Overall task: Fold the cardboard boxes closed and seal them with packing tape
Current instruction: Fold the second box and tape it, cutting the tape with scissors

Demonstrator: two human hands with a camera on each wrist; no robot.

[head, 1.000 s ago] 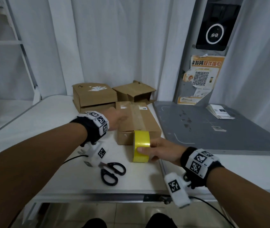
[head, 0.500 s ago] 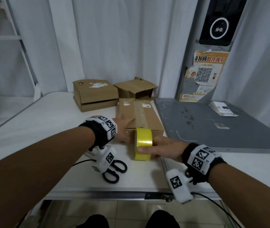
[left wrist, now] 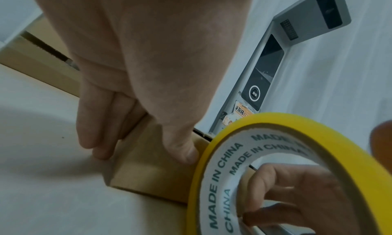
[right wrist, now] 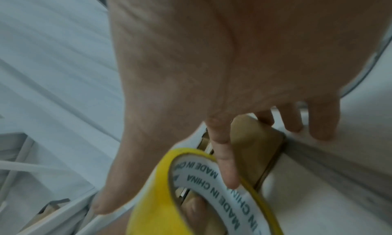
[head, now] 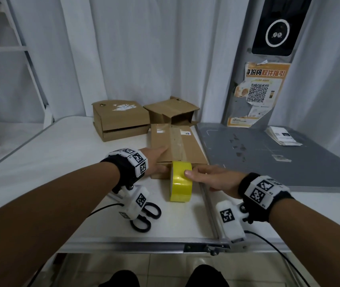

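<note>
A flat brown cardboard box (head: 189,150) with an old tape strip along its top lies closed on the white table (head: 61,154). My left hand (head: 156,160) grips its near left corner. In the left wrist view the fingers (left wrist: 95,138) curl down the box's (left wrist: 148,176) side and the thumb presses its front face. My right hand (head: 198,175) pinches a yellow tape roll (head: 181,185) standing on edge against the box's near face. The thumb is on the roll's outside, and a finger (right wrist: 224,163) reaches into the core of the roll (right wrist: 152,205).
Two more cardboard boxes stand at the back: a closed one (head: 121,121) and one with a loose flap (head: 171,112). Black scissors (head: 146,218) lie under my left wrist. A grey platform (head: 268,154) with a paper stack (head: 283,135) adjoins on the right. White curtains hang behind.
My left hand has slid back from the box's top to its near left corner. My right hand has kept the roll against the box's near face.
</note>
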